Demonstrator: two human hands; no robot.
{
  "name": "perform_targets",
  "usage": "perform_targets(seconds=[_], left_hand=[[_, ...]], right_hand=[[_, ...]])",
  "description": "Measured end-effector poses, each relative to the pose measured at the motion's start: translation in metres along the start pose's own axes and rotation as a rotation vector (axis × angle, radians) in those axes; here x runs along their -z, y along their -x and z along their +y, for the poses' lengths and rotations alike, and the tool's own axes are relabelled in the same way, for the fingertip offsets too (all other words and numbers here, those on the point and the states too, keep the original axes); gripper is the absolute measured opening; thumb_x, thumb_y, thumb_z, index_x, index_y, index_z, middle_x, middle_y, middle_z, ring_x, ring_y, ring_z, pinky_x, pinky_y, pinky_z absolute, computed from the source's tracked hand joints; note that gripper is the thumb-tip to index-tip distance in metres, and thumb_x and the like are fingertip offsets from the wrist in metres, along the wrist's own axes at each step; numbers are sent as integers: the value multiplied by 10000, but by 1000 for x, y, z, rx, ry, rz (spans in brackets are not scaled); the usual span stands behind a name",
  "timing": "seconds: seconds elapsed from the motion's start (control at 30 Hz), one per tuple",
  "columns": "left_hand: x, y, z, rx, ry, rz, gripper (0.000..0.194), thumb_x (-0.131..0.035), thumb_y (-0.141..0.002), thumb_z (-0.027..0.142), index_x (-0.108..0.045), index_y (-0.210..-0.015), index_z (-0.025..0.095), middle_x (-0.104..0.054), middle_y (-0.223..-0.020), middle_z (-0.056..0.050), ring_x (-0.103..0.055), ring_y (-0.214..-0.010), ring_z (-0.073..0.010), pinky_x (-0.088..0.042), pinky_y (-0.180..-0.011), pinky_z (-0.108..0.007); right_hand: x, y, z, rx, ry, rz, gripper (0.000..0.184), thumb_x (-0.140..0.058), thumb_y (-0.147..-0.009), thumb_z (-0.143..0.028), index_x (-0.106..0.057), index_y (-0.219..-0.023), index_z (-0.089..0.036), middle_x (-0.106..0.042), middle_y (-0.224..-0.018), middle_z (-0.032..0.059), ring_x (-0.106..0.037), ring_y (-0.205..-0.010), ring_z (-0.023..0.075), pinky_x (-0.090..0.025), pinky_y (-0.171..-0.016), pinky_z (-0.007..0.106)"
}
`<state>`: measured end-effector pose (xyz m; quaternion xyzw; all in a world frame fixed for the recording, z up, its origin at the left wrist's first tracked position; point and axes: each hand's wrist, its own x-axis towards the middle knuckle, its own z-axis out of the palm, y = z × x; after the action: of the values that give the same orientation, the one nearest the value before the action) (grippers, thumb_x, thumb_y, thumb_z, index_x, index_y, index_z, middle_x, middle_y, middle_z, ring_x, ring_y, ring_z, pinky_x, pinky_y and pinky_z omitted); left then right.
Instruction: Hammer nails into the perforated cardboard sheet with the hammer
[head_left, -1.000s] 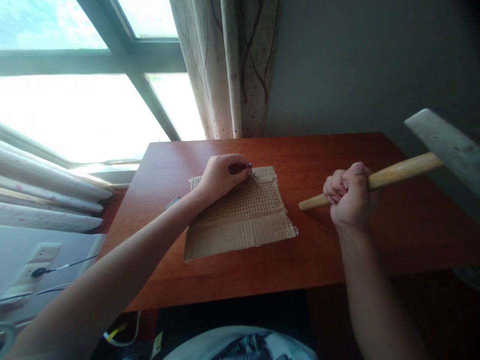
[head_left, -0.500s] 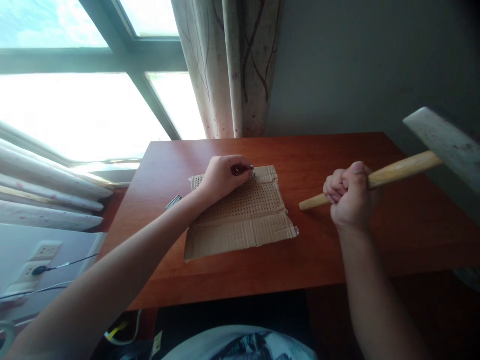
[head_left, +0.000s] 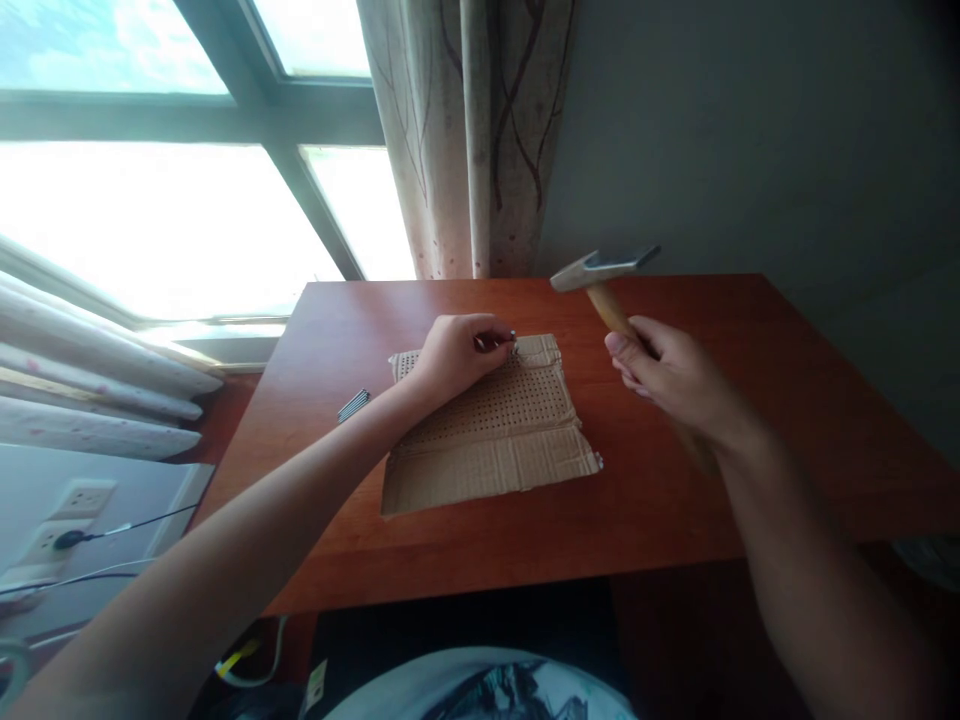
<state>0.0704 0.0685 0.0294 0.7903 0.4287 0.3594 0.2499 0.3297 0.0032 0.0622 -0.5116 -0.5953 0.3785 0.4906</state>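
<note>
A piece of brown cardboard (head_left: 487,465) full of small holes lies on the wooden table. Over its far part, my left hand (head_left: 465,350) pinches a small metal nail (head_left: 514,340), of which only the tip end between thumb and finger shows. My right hand (head_left: 660,370) is wrapped round the wooden handle of a hammer (head_left: 600,270). The hammer's metal head is raised above the table, to the right of the cardboard and my left hand. Several loose nails (head_left: 354,404) lie in a small bunch left of the cardboard.
The reddish-brown table (head_left: 480,550) reaches to the window and wall. A curtain (head_left: 465,150) hangs behind its far edge. On the left, a wall socket (head_left: 71,540) has a plug and cables.
My right hand has swung the hammer, bringing its head from the far right inward to the left. My left hand keeps its pinch over the cardboard, and the view has shifted slightly.
</note>
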Motion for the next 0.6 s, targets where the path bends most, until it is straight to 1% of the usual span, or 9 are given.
perform_targets(seconds=[0.1, 0.17, 0.27, 0.4, 0.53, 0.6], left_hand=[[0, 0, 0, -2, 1, -6, 114, -664, -785, 230, -758, -824, 178, -737, -731, -11, -615, -623, -112, -500, -627, -234], [0, 0, 1, -5, 1, -12, 112, -664, -787, 222, -758, -828, 179, -736, -728, -6, -611, -614, -108, -496, -629, -233], [0, 0, 0, -9, -11, -13, 108, -665, -798, 223, -761, -829, 184, -737, -728, -4, -613, -615, -111, -493, -630, -235], [-1, 0, 0, -12, -6, -10, 99, -677, -800, 211, -765, -836, 182, -740, -742, -6, -616, -622, -114, -489, -637, -234], [0, -1, 1, -7, -3, -40, 88, -670, -803, 199, -753, -806, 172, -726, -720, -1, -609, -619, -112, -461, -607, -226], [1, -1, 1, -4, -9, -56, 89, -667, -806, 202, -747, -792, 165, -724, -718, -2, -609, -624, -110, -450, -598, -222]], right_hand=[[0, -6, -8, 103, 392, -146, 413, -720, -871, -410, -520, -582, -194, -444, -478, -48, -350, -425, 75, -195, -418, 260], [-2, -9, -16, 183, 520, -134, 447, -674, -907, -387, -474, -555, -199, -400, -453, -52, -307, -417, 79, -152, -437, 286], [-3, -11, -30, 233, 570, -146, 449, -604, -952, -403, -463, -570, -210, -412, -456, -45, -321, -415, 90, -155, -454, 301], [-5, -12, -44, 253, 593, -173, 441, -558, -975, -438, -485, -600, -218, -444, -475, -38, -349, -420, 95, -178, -469, 306], [-12, -10, -49, 194, 652, -232, 485, -587, -949, -455, -418, -562, -216, -402, -445, -44, -326, -402, 92, -180, -470, 307], [-15, -9, -52, 156, 702, -256, 476, -577, -951, -446, -408, -570, -217, -393, -451, -45, -332, -413, 98, -188, -480, 308]])
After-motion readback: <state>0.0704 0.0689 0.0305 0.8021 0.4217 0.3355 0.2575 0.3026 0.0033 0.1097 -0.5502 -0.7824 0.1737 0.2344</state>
